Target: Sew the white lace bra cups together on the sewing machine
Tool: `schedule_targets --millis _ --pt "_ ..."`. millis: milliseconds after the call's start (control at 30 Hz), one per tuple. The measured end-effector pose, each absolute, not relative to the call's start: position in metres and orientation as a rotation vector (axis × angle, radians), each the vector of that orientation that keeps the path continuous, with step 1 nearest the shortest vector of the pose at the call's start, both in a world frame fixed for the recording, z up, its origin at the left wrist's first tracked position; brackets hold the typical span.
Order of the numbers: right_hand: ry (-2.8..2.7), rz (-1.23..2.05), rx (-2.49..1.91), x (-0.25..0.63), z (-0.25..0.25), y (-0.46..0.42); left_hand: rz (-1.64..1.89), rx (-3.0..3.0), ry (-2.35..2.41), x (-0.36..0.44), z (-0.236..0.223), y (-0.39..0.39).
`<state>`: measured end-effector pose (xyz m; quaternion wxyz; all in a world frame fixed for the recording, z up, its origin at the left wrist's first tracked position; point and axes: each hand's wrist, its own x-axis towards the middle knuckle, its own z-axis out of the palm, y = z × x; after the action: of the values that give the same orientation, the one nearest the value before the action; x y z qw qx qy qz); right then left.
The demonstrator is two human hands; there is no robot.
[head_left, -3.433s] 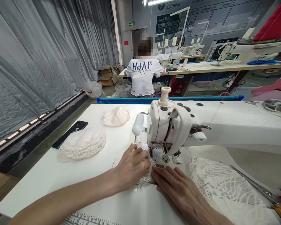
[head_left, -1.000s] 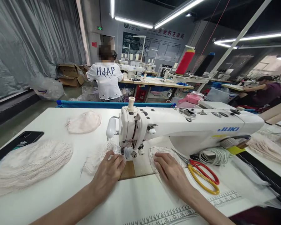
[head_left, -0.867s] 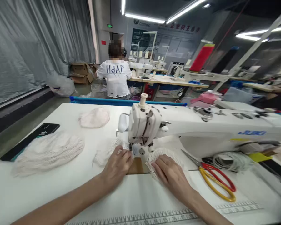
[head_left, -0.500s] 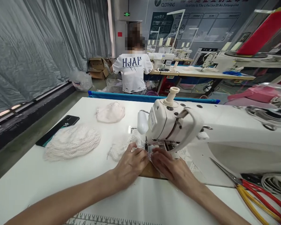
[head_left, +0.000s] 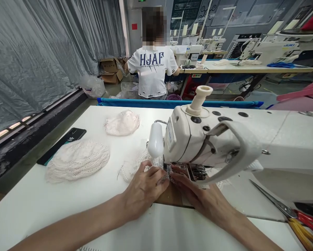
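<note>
Wearer's hands (head_left: 143, 190): two
Sewing machine (head_left: 273, 143), near counter (head_left: 67, 200): one
Lace stack (head_left: 78, 160): one, layers not countable
Pale piece (head_left: 122, 123) behind stack: one
Scissors (head_left: 281, 207): one pair
Person (head_left: 152, 75) in printed shirt: one

Hands (head_left: 144, 186) partly hide the white lace (head_left: 138, 162); the scissors (head_left: 286, 210) run out of view.

Your lace (head_left: 131, 168) presents as matt, rough-textured openwork cloth. Your machine (head_left: 181, 130) has a smooth, glossy housing; your table (head_left: 135, 232), a smooth, slightly reflective top. Scissors (head_left: 286, 210): metal blades, glossy handles. Curtain (head_left: 54, 52): creased, sheeny cloth.
</note>
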<state>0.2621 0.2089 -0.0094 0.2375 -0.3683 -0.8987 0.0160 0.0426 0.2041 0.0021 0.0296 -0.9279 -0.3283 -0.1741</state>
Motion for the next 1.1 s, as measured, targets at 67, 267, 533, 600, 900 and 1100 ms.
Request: schedule_targets --millis 67,267,533,600,900,1100 --pt "-2.449 0.012 -1.022 0.261 -0.012 0.209 -0.533 -2.861 -1.015 0.043 0.002 0.204" --pt "-2.435 0.018 -1.062 0.261 -0.018 0.209 -0.515 -2.896 -1.034 0.042 0.001 0.204" --pt "-2.398 0.073 -1.098 0.261 -0.021 0.208 -0.501 -2.939 -1.059 0.041 0.003 0.203" --pt "-2.383 0.072 -1.1 0.261 -0.021 0.208 -0.507 -2.934 -1.05 0.042 0.004 0.204" --pt "-2.415 0.098 -1.093 0.255 -0.019 0.209 -0.484 -2.917 -1.061 0.042 0.004 0.203" --pt "-2.375 0.083 -1.1 0.254 -0.02 0.209 -0.506 -2.928 -1.07 0.041 -0.001 0.204"
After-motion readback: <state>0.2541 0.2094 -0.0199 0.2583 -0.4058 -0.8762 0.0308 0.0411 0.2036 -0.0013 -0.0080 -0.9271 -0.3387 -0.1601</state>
